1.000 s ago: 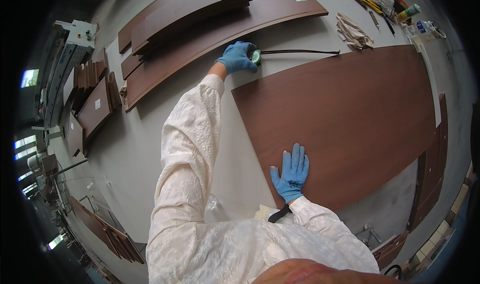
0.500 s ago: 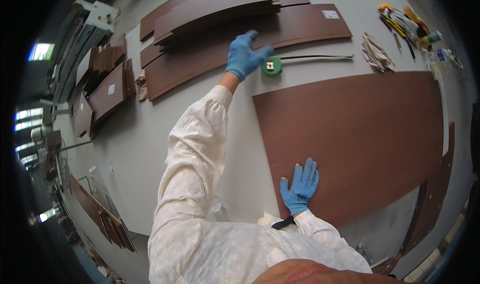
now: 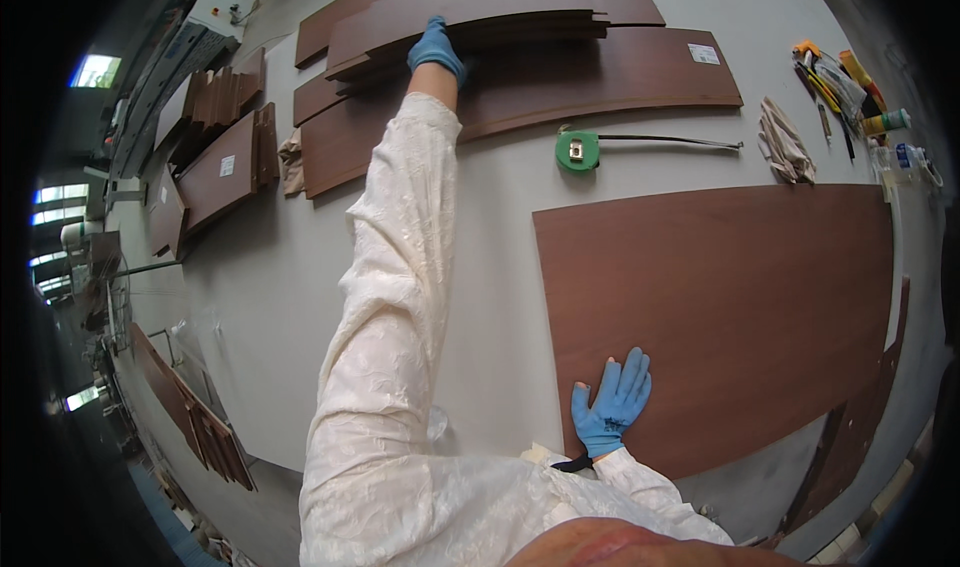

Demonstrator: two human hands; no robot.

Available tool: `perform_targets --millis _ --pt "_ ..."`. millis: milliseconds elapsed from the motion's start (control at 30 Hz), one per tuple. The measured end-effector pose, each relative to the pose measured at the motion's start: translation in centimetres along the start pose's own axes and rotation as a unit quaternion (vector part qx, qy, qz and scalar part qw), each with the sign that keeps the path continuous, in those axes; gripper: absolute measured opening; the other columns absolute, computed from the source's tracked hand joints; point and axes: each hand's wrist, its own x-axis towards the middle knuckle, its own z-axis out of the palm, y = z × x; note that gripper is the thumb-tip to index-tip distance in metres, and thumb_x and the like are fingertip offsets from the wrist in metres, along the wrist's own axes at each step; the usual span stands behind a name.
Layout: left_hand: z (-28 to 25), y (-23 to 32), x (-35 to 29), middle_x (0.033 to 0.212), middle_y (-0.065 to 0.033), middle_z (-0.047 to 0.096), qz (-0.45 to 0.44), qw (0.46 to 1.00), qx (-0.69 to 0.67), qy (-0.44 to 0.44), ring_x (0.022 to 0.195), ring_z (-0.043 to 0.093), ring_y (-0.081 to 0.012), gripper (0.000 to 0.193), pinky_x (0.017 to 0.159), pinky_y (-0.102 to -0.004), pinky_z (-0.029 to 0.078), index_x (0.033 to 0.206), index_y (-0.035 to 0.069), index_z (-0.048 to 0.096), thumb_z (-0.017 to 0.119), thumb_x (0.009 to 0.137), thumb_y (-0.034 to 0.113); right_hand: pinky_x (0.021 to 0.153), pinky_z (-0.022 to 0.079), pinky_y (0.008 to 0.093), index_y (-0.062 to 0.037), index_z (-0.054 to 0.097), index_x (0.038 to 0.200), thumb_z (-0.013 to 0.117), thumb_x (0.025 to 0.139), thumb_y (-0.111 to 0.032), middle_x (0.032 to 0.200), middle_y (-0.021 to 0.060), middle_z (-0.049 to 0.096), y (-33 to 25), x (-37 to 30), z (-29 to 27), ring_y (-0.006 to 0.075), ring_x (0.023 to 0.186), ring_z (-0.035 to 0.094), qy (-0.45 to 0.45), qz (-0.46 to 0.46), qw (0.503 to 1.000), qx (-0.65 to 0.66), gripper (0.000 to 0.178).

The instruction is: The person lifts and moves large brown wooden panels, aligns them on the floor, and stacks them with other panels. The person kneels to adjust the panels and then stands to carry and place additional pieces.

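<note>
My left hand (image 3: 437, 51), in a blue glove, reaches to the front edge of a stack of brown boards (image 3: 470, 2). Its thumb lies over the top and the other fingers are partly hidden at the edge, closed on a board. Flat on a large brown panel (image 3: 715, 307), near its left edge, rests my right hand (image 3: 612, 403), gloved in blue with the fingers stretched out and some fingertips bare. Between the stack and the panel lies a green tape measure (image 3: 577, 151) with its blade drawn out to the right.
Under the stack, a long brown board (image 3: 620, 77) carries a white label. Beige gloves (image 3: 785, 142) lie right of the tape, with pens and cutters (image 3: 825, 82) beyond. More brown boards (image 3: 220, 172) are piled at the left; several lean panels (image 3: 195, 417) stand below them.
My left hand has moved forward and left from above the tape measure to the stack, and its fingers have closed on the edge. My right hand stays flat on the panel.
</note>
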Motion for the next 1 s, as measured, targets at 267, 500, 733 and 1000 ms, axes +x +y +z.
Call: perform_targets --millis 267,500,733,1000 --pt "0.0 1.1 -3.5 0.146 -0.0162 0.053 0.002 0.989 -0.146 0.037 0.126 0.056 -0.0373 0.053 0.092 -0.0565 0.063 0.141 0.004 0.054 0.072 0.095 0.023 0.111 0.033 0.0638 -0.0007 0.054 0.13 0.06 0.093 -0.04 0.153 0.0332 0.041 0.1 0.0 0.2 0.0538 0.14 0.039 -0.006 -0.004 1.0 -0.006 0.054" --pt "-2.4 0.2 -2.6 0.139 -0.0191 0.055 0.009 0.963 -0.266 -0.034 0.125 0.056 -0.042 0.042 0.097 -0.0672 0.058 0.139 0.001 0.054 0.063 0.101 0.016 0.113 0.031 0.0629 0.0001 0.058 0.127 0.059 0.093 -0.042 0.153 0.0329 0.042 -0.1 -0.2 0.3 0.0531 0.142 0.038 -0.018 0.012 1.0 -0.013 0.054" --pt "-11.0 -4.9 -6.4 0.127 -0.0173 0.062 0.071 0.95 -0.28 -0.12 0.119 0.059 -0.0413 0.031 0.101 -0.0659 0.056 0.131 0.005 0.057 0.06 0.101 0.013 0.115 0.029 0.0622 0.0011 0.054 0.132 0.06 0.092 -0.039 0.157 0.0329 0.038 0.0 -0.4 0.4 0.053 0.145 0.035 -0.017 -0.007 1.0 -0.014 0.057" --pt "-15.9 -7.5 -6.6 0.121 -0.0182 0.061 -0.012 0.954 -0.299 -0.033 0.112 0.062 -0.0412 0.027 0.097 -0.0608 0.061 0.127 0.002 0.056 0.059 0.103 0.014 0.115 0.029 0.0622 0.0011 0.052 0.134 0.059 0.094 -0.037 0.157 0.0331 0.037 -0.4 -0.2 0.0 0.0531 0.145 0.034 -0.032 -0.002 0.999 -0.015 0.056"
